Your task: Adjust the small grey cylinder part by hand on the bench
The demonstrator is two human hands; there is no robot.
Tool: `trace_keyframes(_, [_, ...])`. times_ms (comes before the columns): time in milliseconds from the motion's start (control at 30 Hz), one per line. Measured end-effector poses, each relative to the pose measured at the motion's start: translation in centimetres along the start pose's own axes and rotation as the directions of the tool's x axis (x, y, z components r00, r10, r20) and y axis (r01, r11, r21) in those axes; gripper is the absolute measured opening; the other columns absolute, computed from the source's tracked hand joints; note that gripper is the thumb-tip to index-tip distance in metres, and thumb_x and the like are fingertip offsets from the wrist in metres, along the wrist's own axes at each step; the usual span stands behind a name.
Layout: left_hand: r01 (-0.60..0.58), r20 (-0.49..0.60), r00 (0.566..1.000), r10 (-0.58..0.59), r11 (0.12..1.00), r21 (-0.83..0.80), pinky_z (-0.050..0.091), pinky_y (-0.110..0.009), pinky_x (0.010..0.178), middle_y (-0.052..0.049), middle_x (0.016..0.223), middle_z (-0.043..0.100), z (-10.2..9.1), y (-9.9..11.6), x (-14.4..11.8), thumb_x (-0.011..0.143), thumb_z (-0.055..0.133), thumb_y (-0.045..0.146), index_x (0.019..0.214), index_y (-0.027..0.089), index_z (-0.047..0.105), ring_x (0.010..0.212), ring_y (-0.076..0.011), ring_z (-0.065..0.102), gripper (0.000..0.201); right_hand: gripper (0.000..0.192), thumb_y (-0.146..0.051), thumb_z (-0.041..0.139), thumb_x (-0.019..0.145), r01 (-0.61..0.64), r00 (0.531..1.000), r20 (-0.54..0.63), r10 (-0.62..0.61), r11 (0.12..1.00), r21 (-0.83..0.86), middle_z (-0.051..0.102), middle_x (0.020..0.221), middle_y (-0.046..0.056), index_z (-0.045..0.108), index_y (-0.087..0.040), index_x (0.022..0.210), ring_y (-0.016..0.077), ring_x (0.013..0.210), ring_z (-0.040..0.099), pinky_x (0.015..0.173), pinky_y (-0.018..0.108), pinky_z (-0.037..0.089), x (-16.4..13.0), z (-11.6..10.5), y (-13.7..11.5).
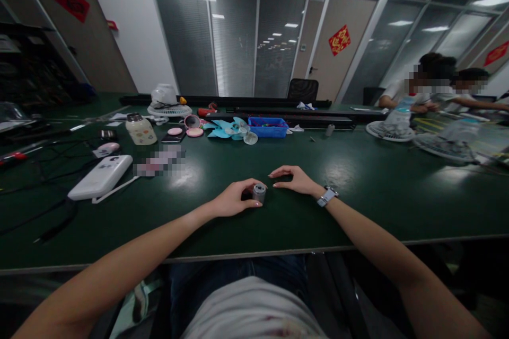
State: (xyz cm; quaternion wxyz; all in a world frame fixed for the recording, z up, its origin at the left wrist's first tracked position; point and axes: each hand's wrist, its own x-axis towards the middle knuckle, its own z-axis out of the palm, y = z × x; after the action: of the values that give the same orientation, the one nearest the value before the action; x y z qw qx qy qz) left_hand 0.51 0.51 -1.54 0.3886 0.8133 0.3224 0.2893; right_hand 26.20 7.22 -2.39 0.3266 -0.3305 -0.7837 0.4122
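At the far left of the frame dark cables [43, 169] trail over the green tabletop [358, 196], and just right of them lies a white power bank [101, 176] with a white cord beside it. Above that, in the upper left, stand a cream jar [140, 130] with a dark lid and a white fan base [169, 101] behind it; two pink discs [185, 131] and a dark phone lie near the jar. Toward the upper middle a light blue fan blade [230, 130] rests next to a blue plastic tray [268, 127]. In the lower middle the left hand [234, 198] lies on the tabletop with its fingers [250, 204] curled around a small silver cylinder [259, 192], perhaps a little motor, though it is too small to be sure; the cylinder stands upright on the tabletop between the two hands. Just right of it the right hand [292, 180] is released, palm down, with fingertips arched onto the tabletop close to the cylinder but holding nothing. A wristwatch [327, 196] sits on that wrist. At the upper right other people sit at the tabletop's far corner, their arms near white fan grilles [392, 131].
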Motion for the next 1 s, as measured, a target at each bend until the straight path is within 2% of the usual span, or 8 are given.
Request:
trace_keyframes(233, [-0.001, -0.001, 1.0, 0.001, 1.0, -0.004, 0.048, -0.036, 0.094, -0.008, 0.115, 0.066, 0.1, -0.2, 0.1, 0.079, 0.072, 0.019, 0.119, 0.017, 0.06, 0.104, -0.0227, 0.063, 0.041, 0.043, -0.026, 0.081, 0.068, -0.006, 1.0, -0.024, 0.008, 0.997, 0.082, 0.077, 0.099, 0.01, 0.069, -0.016, 0.108, 0.0262, 0.099, 0.072, 0.093, 0.046, 0.055, -0.1, 0.4, 0.0])
trace_keyframes(333, [-0.007, -0.006, 1.0, 0.007, 1.0, 0.0, 0.048, -0.035, 0.092, -0.007, 0.114, 0.066, 0.1, -0.3, 0.1, 0.079, 0.072, 0.02, 0.119, 0.017, 0.06, 0.103, -0.0224, 0.063, 0.041, 0.044, -0.027, 0.081, 0.068, 0.051, 0.993, -0.114, -0.037, 0.991, 0.123, 0.074, 0.109, 0.011, 0.068, -0.017, 0.109, 0.0242, 0.095, 0.073, 0.091, 0.045, 0.057, -0.1, 1.0, -0.9])
trace_keyframes(467, [-0.007, -0.014, 1.0, 0.007, 1.0, -0.001, 0.049, -0.035, 0.089, -0.007, 0.109, 0.068, 0.2, -0.5, 0.0, 0.079, 0.073, 0.021, 0.117, 0.016, 0.06, 0.099, -0.0225, 0.064, 0.041, 0.044, -0.026, 0.082, 0.069, 0.157, 0.97, -0.214, -0.117, 0.972, 0.176, 0.069, 0.121, 0.01, 0.064, -0.02, 0.109, 0.0207, 0.091, 0.074, 0.089, 0.042, 0.059, -0.3, 3.1, -3.3])
trace_keyframes(667, [-0.009, -0.024, 1.0, 0.009, 1.0, -0.01, 0.05, -0.036, 0.088, -0.009, 0.113, 0.067, 0.3, -0.8, 0.1, 0.079, 0.072, 0.023, 0.124, 0.015, 0.055, 0.099, -0.0231, 0.065, 0.048, 0.036, -0.022, 0.081, 0.069, 0.226, 0.963, -0.198, -0.181, 0.946, 0.234, 0.07, 0.119, 0.008, 0.067, -0.02, 0.102, 0.0189, 0.087, 0.074, 0.084, 0.037, 0.061, -0.7, 5.9, -5.9])
trace_keyframes(767, [-0.014, -0.016, 1.0, 0.014, 1.0, -0.01, 0.05, -0.036, 0.088, -0.009, 0.111, 0.068, 0.2, -0.8, 0.1, 0.08, 0.071, 0.023, 0.118, 0.015, 0.058, 0.099, -0.0236, 0.065, 0.041, 0.031, -0.021, 0.08, 0.072, 0.237, 0.964, -0.176, -0.2, 0.946, 0.223, 0.071, 0.117, 0.007, 0.068, -0.021, 0.101, 0.0191, 0.089, 0.074, 0.087, 0.037, 0.059, -0.7, 6.1, -6.1])
trace_keyframes(1000, [-0.021, -0.013, 1.0, 0.021, 1.0, -0.008, 0.05, -0.035, 0.086, -0.008, 0.112, 0.068, 0.2, -0.5, 0.0, 0.08, 0.071, 0.022, 0.119, 0.015, 0.058, 0.099, -0.0231, 0.065, 0.041, 0.03, -0.022, 0.078, 0.073, 0.248, 0.959, -0.185, -0.215, 0.952, 0.181, 0.071, 0.115, 0.007, 0.068, -0.021, 0.101, 0.0193, 0.091, 0.073, 0.088, 0.037, 0.058, -0.6, 5.8, -5.8])
